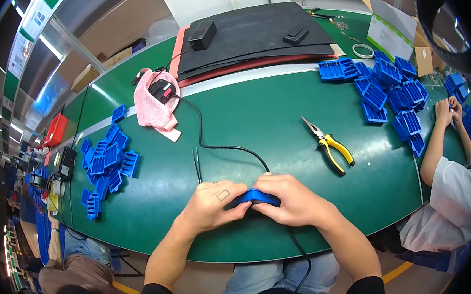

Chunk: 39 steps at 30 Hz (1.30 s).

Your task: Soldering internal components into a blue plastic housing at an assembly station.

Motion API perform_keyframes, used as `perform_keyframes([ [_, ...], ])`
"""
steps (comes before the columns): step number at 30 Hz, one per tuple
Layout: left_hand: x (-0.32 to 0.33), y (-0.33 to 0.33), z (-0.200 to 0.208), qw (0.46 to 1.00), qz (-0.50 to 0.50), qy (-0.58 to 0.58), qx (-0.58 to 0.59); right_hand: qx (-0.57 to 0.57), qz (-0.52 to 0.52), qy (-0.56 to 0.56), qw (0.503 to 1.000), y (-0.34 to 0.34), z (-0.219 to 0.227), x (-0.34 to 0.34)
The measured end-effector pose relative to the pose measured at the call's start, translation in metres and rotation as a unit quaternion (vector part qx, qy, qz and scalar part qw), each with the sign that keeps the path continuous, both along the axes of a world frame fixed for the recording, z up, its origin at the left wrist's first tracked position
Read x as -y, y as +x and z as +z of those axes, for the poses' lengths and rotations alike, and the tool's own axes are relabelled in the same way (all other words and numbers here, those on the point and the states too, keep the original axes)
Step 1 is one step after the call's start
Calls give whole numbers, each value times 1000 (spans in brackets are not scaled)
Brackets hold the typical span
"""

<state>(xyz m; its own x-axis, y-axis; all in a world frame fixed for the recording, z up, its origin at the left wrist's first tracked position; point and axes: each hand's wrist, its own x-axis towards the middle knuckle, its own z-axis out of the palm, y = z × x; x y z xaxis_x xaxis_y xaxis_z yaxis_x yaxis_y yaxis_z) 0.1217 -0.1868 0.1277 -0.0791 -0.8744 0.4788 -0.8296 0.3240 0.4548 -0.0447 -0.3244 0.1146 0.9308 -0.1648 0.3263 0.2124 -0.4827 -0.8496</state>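
Observation:
A blue plastic part [258, 196] is pinched between my two hands, just above the near side of the green table. Its left end is in the closed fingers of my left hand [212, 202]. Around the other end my right hand [293, 201] is closed, thumb at the front and fingers behind. My fingers cover much of the part, so its full shape is hidden. Black tweezers [197, 166] lie just beyond my left hand. Farther right rest needle-nose pliers [328, 146] with yellow and black handles, jaws apart.
Several blue slotted plastic pieces [107, 156] lie at left, more [387, 84] at right. A black cable [213, 146] runs from a pink cloth [153, 104] toward my right hand. Black sheets [250, 35] are stacked behind. At right a co-worker's hands [446, 110] work; another person sits left.

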Motion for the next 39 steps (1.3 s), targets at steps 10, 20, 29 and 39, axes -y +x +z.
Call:
perform_keyframes([
  [10, 2, 2, 2, 987, -70, 64, -127, 50, 20, -38, 998, 1, -5, 1],
  [20, 4, -11, -7, 975, 72, -2, -212, 44, -71, 277, 957, 4, -7, -13],
  [29, 7, -20, -8, 976, 88, -5, -197, 31, -29, 391, 919, 4, -4, -17],
  [39, 7, -22, -10, 977, 92, -79, -175, 14, -80, 369, 926, 9, -10, -26],
])
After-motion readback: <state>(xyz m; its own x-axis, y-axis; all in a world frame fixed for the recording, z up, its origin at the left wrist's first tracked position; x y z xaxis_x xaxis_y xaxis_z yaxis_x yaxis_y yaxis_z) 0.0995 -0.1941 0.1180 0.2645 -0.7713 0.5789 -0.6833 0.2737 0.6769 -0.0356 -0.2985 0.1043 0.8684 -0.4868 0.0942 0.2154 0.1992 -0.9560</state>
